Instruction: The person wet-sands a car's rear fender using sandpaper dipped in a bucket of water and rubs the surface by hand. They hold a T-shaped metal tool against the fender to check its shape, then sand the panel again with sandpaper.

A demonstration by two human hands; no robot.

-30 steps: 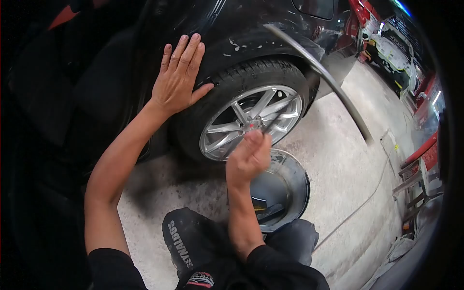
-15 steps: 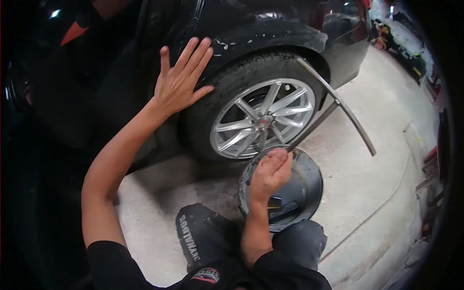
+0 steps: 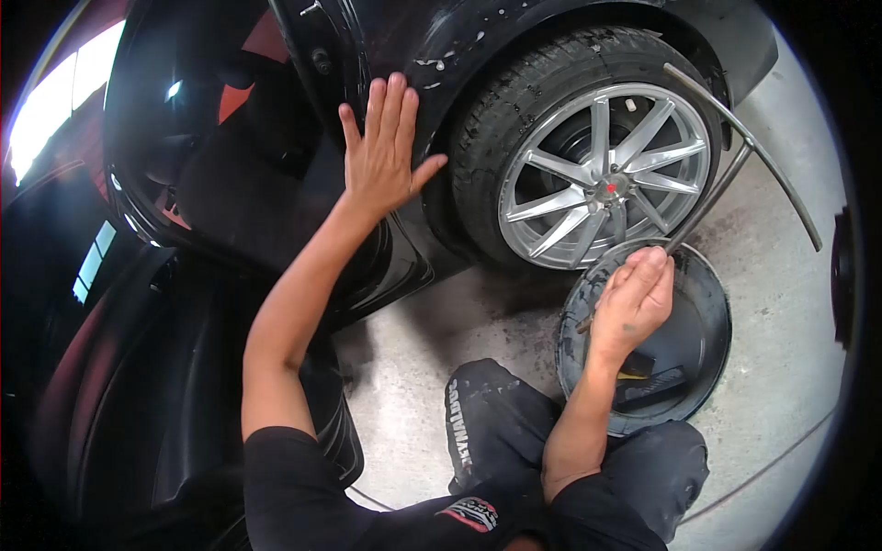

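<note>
My left hand (image 3: 384, 156) lies flat with fingers spread on the black body panel (image 3: 441, 37) just ahead of the wheel arch. My right hand (image 3: 634, 298) is closed around the shaft of a T-shaped metal bar (image 3: 785, 191). The bar slants up to the right, its crosspiece in front of the tyre's right edge, and its lower end shows left of my fist. A silver multi-spoke wheel (image 3: 597, 138) with a black tyre (image 3: 487, 138) is mounted on the car. Below my right hand stands a round black tub (image 3: 717, 340), holding dark flat items and a yellow piece.
An open car door (image 3: 184, 367) and the dark cabin are on the left. Whitish marks (image 3: 439, 64) spot the panel above the tyre. My knees flank the tub's near side. A thin hose or cable (image 3: 763, 477) runs across the concrete floor (image 3: 413, 358) at right.
The view has turned left, so the car, wheel, tub and both hands sit further right in the picture. More of the door and cabin shows. Both hands keep their places and grip.
</note>
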